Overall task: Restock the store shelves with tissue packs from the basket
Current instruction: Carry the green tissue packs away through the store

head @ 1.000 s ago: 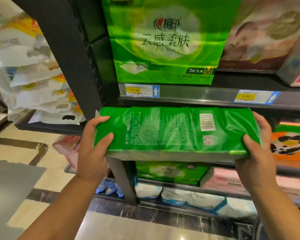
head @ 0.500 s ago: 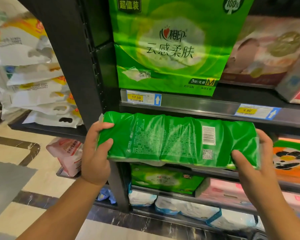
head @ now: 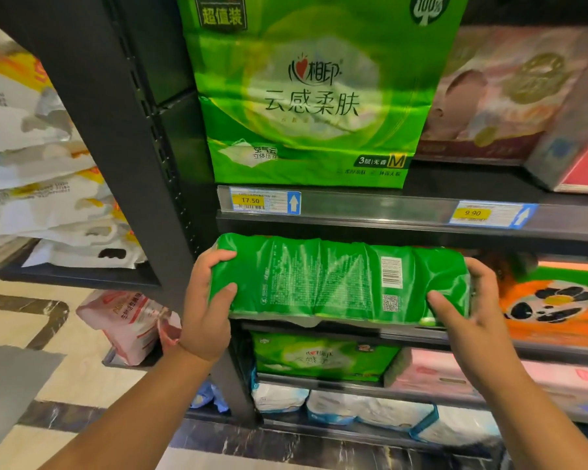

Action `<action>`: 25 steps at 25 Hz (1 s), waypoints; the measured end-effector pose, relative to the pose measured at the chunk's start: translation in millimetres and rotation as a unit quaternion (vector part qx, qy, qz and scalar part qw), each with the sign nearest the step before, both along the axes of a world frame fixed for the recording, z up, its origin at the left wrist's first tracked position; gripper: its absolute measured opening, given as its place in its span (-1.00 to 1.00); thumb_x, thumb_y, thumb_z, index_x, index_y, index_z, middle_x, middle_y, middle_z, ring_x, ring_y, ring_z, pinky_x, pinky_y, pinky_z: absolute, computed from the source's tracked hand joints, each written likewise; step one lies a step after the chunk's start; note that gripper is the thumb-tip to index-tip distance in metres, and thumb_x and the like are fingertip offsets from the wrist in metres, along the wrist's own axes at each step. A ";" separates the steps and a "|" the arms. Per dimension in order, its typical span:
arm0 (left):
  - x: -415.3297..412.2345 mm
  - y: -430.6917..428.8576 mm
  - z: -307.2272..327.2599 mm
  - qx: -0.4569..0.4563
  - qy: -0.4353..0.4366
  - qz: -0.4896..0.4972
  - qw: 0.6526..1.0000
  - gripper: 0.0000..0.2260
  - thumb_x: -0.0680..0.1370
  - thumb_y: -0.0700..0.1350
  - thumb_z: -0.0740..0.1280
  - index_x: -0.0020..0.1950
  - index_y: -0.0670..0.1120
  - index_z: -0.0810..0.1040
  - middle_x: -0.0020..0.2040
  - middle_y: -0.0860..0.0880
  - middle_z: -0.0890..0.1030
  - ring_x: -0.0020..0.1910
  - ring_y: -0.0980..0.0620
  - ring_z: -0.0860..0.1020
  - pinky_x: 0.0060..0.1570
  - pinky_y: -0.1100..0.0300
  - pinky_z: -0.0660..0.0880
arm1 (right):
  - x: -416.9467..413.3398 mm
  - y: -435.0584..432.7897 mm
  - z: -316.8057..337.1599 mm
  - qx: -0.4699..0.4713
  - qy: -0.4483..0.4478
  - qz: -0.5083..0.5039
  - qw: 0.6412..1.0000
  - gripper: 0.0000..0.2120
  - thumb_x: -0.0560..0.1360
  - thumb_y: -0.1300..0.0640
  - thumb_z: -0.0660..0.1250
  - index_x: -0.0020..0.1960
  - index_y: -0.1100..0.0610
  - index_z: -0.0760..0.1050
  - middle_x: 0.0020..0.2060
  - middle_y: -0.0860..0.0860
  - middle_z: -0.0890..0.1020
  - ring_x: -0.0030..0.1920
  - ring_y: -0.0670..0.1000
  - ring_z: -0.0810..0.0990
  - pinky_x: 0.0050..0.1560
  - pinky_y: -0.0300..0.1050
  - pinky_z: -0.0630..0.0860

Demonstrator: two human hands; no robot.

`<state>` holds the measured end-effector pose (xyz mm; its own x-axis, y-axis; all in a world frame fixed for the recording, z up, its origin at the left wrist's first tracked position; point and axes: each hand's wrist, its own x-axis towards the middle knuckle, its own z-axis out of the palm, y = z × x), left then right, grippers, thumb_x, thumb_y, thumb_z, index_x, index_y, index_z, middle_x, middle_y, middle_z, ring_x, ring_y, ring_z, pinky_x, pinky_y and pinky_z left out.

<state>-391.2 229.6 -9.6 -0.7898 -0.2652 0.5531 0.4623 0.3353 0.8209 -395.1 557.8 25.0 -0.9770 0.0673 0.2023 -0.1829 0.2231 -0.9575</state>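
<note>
Evidently the placing step is in hand: 1 green tissue pack (head: 336,279) lies lengthwise at the mouth of the middle shelf, its barcode side turned to the camera. Its lower edge is at the shelf lip (head: 404,332); whether the shelf already bears its weight I cannot tell. The pack sits between the black upright post (head: 116,130) on the left and an orange-printed pack (head: 557,307) on the right, just under the price rail (head: 370,208) that carries the 17.50 tag (head: 252,200).

As I judge it, the next move calls for an even push from both ends, straight back and level. That way the soft wrapper neither snags on the rail nor jams against the orange neighbour. After that, both hands can let go.

The left hand (head: 206,310) grips the left end, thumb pressed on the front face, fingers curled over the top corner and denting the film. The right hand (head: 469,310) grips the right end in the same way, thumb on the front and fingers wrapped round the end. The 2 forearms reach up from the bottom corners, palms turned toward each other.

Further out, a large green pack (head: 313,96) stands on the shelf above, and a smaller green pack (head: 323,356) lies on the shelf below. The basket is not in view.
</note>
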 end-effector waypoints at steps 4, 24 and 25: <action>-9.9 -2.4 -0.6 -0.005 0.016 -0.001 1.000 -0.57 0.44 -0.11 0.15 0.20 0.33 0.42 0.22 0.30 0.45 0.29 0.05 0.41 0.34 -0.02 0.32 | -6.1 0.4 -10.4 -0.024 0.005 -0.014 1.000 -0.53 0.52 0.29 0.31 0.31 -0.05 0.24 0.07 -0.15 0.51 -0.02 -0.27 0.58 -0.11 -0.40 0.54; -45.5 10.2 -37.9 -0.043 -0.225 0.078 0.970 -0.20 0.52 0.13 0.30 0.54 0.13 -0.20 0.42 -0.03 0.37 0.30 0.07 0.40 0.22 0.20 0.31 | -78.9 -24.1 -54.7 0.003 -0.117 -0.074 0.990 -0.25 0.32 -0.09 0.54 0.36 0.04 0.21 0.17 0.06 0.55 0.17 0.10 0.55 0.24 0.21 0.47; -50.2 11.1 -35.3 -0.039 -0.230 0.080 0.969 -0.17 0.52 0.08 0.34 0.54 0.10 -0.21 0.40 -0.02 0.38 0.26 0.09 0.41 0.20 0.22 0.30 | -82.9 -22.7 -57.6 -0.005 -0.130 -0.063 0.989 -0.27 0.30 -0.06 0.57 0.31 0.03 0.25 0.12 0.03 0.57 0.13 0.07 0.57 0.22 0.20 0.50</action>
<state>-441.4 240.7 -45.0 -0.9095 -0.3774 0.1745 -0.0108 0.4411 0.8974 -478.0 535.1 -32.7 -0.9795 0.1937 -0.0556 0.0983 0.2183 -0.9709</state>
